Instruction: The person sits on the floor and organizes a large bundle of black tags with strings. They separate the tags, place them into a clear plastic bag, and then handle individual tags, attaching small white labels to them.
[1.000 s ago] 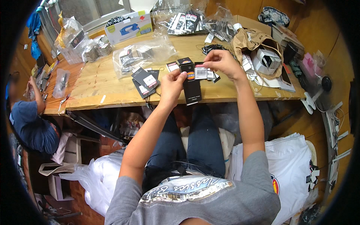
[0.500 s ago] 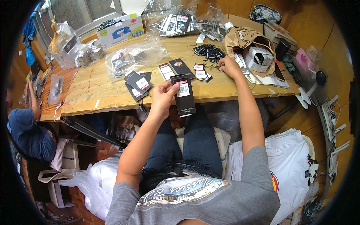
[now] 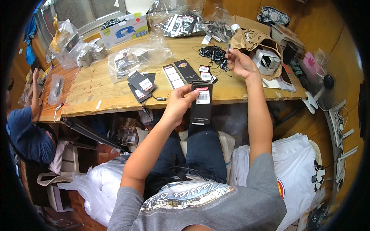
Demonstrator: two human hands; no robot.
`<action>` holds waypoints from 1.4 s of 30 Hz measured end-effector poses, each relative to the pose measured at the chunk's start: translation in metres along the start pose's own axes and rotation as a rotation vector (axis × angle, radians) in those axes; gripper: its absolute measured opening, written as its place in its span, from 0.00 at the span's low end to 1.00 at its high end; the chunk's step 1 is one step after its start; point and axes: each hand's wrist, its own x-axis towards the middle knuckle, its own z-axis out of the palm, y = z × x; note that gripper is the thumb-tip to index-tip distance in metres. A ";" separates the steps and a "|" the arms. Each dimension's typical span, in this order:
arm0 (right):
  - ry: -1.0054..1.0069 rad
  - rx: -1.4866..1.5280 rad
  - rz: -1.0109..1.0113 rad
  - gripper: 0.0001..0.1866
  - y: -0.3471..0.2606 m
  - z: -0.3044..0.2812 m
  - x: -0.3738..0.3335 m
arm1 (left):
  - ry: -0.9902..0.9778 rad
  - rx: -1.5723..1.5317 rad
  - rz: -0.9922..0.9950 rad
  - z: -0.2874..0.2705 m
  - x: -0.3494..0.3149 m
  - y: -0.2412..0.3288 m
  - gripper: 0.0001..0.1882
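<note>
My left hand (image 3: pixel 178 104) grips a black hang tag (image 3: pixel 201 111) at its upper left edge, thumb on the front. The tag has a red strip and a white barcode label and hangs past the table's front edge. My right hand (image 3: pixel 243 65) is raised palm up over the table, thumb and fingertips pinched on a small dark piece that looks like a tag string. Just left of that hand lies a heap of black tag strings (image 3: pixel 213 53). Small barcode tags (image 3: pixel 206 76), a large black tag (image 3: pixel 186 70) and a white label strip (image 3: pixel 173 77) lie between my hands.
More black tags (image 3: pixel 142 84) lie left of my left hand, near a clear plastic bag (image 3: pixel 154 54). A brown paper bag (image 3: pixel 246 40) with white label rolls stands at the right. Folded white shirts (image 3: pixel 293 165) are beside me; another person (image 3: pixel 32 133) sits at the far left.
My right hand has risen from the string heap and turned palm up with the small dark piece. My left hand has shifted right with the hang tag.
</note>
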 end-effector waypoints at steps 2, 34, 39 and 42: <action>-0.031 0.018 -0.010 0.10 0.004 0.024 -0.012 | -0.083 -0.087 0.036 0.007 0.003 0.012 0.13; -0.034 0.319 -0.338 0.07 0.047 0.089 -0.082 | 0.030 0.003 0.056 -0.024 -0.052 -0.031 0.09; 0.094 -0.208 -0.452 0.03 0.076 0.113 -0.110 | 0.077 -0.231 0.182 -0.020 -0.054 -0.025 0.11; 0.024 -0.310 -0.364 0.03 0.086 0.131 -0.122 | 0.133 -0.162 0.294 -0.018 -0.056 -0.023 0.11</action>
